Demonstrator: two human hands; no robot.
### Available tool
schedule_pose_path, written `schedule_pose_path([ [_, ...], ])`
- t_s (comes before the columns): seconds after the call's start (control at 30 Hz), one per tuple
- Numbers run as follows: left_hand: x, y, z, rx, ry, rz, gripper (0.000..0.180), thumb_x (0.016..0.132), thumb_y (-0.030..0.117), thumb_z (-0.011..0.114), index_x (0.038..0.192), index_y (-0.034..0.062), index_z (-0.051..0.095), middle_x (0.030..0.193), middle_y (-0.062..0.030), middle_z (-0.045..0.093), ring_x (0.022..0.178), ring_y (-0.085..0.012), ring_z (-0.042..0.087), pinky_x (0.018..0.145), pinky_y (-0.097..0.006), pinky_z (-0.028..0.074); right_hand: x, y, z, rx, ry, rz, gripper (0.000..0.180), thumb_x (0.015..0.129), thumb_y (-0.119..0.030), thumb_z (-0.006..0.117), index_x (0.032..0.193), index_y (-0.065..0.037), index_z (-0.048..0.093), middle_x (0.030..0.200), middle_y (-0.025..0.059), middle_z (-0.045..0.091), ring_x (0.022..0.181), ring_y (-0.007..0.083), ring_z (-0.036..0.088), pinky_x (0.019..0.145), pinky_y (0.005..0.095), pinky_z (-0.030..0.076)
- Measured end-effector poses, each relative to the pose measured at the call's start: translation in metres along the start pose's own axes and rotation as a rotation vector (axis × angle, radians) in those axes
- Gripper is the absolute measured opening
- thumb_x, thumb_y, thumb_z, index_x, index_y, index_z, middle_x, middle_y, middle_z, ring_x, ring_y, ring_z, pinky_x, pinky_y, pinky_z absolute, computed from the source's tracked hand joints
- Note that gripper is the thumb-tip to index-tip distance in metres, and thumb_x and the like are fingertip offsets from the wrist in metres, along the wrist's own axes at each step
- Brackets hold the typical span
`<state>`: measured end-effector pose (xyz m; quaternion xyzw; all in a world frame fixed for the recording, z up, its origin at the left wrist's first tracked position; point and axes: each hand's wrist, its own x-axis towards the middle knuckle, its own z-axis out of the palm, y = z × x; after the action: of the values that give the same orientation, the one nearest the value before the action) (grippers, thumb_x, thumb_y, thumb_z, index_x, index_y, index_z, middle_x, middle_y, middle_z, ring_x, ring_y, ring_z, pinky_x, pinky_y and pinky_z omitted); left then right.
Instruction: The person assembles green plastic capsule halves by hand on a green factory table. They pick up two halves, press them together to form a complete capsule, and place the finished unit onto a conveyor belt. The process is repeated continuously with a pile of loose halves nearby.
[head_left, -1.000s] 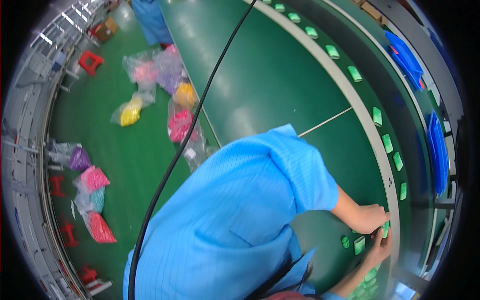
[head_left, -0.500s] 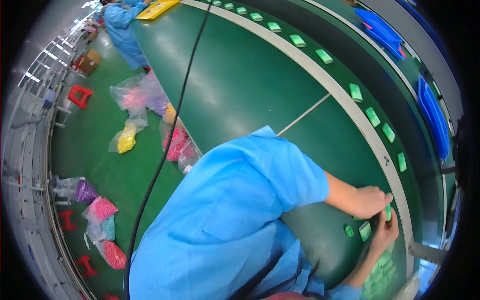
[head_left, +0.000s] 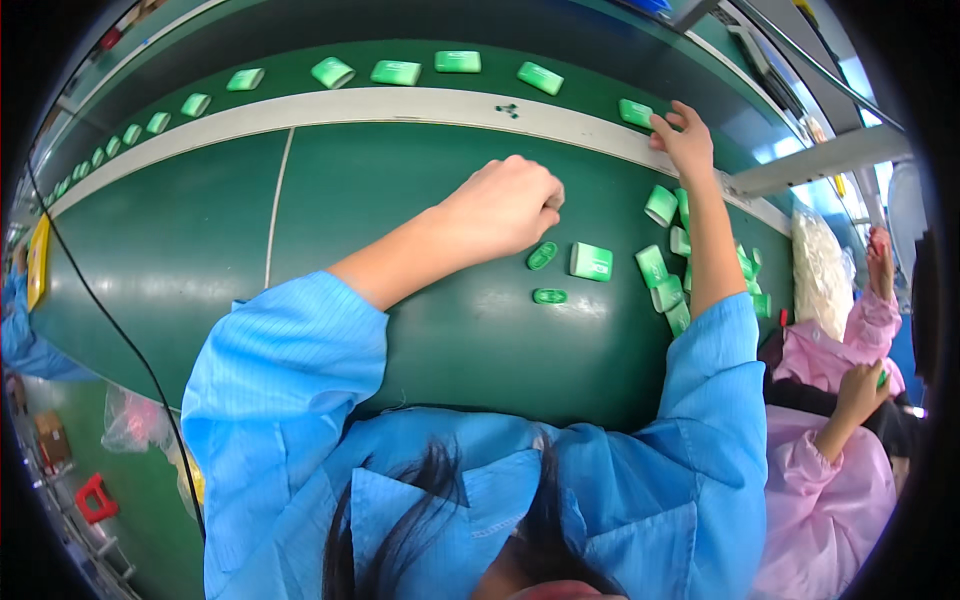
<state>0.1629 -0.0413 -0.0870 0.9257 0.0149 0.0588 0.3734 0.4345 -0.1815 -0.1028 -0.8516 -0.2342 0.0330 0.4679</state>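
Note:
My left hand (head_left: 508,205) hovers over the green table with its fingers curled in; what it holds, if anything, is hidden. Beyond the white rail, my right hand (head_left: 687,142) has its fingers apart at the end of a green-and-white case (head_left: 636,113) on the belt; whether they touch is unclear. Below my left hand lie two small green oval pieces, a tilted one (head_left: 542,256) and a flat one (head_left: 549,296). Beside them is a loose green-and-white case (head_left: 592,261). More hollow cases (head_left: 651,266) are heaped by my right forearm, which hides part of the heap.
A row of similar cases (head_left: 396,73) lies along the belt behind the white rail (head_left: 400,106). A metal bracket (head_left: 815,165) crosses at right, near a bag of pale pieces (head_left: 820,270). A co-worker in pink (head_left: 825,500) sits at right. A black cable (head_left: 120,335) hangs at left.
My hands have parted from a green case they held together. My right hand has reached out to the belt, and my left has drawn back over the table. The view has turned rightward.

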Motion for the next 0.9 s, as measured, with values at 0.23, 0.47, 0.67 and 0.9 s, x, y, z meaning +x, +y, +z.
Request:
schedule_pose_path([
  [0.23, -0.025, 0.014, 0.011, 0.288, -0.084, 0.033, 0.023, 0.073, 0.014, 0.068, 0.089, -0.0006, 0.063, 0.086, -0.0201, 0.062, 0.077, -0.0351, 0.062, 0.070, -0.041, 0.051, -0.135, -0.068, -0.020, -0.290, -0.637, -0.339, 0.029, 0.072, -0.015, 0.072, 0.097, -0.002, 0.064, 0.081, 0.0038, 0.059, 0.065, 0.0113, 0.048, 0.056, 0.0268, 0.041],
  [0.47, 0.003, 0.000, 0.005, -0.176, 0.026, -0.066, 0.023, 0.076, 0.010, 0.068, 0.097, 0.0038, 0.061, 0.077, -0.0102, 0.060, 0.064, -0.0174, 0.061, 0.058, -0.029, 0.049, -0.167, -0.075, -0.017, -0.462, -0.681, -0.597, 0.039, 0.069, -0.006, 0.072, 0.105, 0.000, 0.059, 0.091, 0.0081, 0.060, 0.078, 0.0209, 0.057, 0.069, 0.0319, 0.047],
  [0.67, 0.010, -0.007, 0.006, -0.817, 0.042, -0.186, 0.034, 0.085, 0.009, 0.060, 0.119, 0.0026, 0.055, 0.093, -0.0069, 0.063, 0.075, -0.0093, 0.062, 0.069, -0.022, 0.050, -0.131, -0.056, 0.003, 0.134, -0.353, -0.240, 0.029, 0.073, -0.022, 0.073, 0.092, -0.002, 0.063, 0.071, 0.0024, 0.055, 0.056, 0.0083, 0.040, 0.052, 0.0250, 0.035],
  [0.9, 0.015, -0.017, 0.008, -1.031, 0.048, -0.244, 0.039, 0.086, 0.006, 0.059, 0.123, 0.0005, 0.051, 0.097, -0.0078, 0.064, 0.082, -0.0117, 0.062, 0.075, -0.022, 0.050, -0.126, -0.039, 0.015, 0.661, -0.469, 0.037, 0.029, 0.083, -0.014, 0.065, 0.107, 0.001, 0.056, 0.088, 0.0039, 0.061, 0.072, 0.0096, 0.057, 0.063, 0.0211, 0.047],
])
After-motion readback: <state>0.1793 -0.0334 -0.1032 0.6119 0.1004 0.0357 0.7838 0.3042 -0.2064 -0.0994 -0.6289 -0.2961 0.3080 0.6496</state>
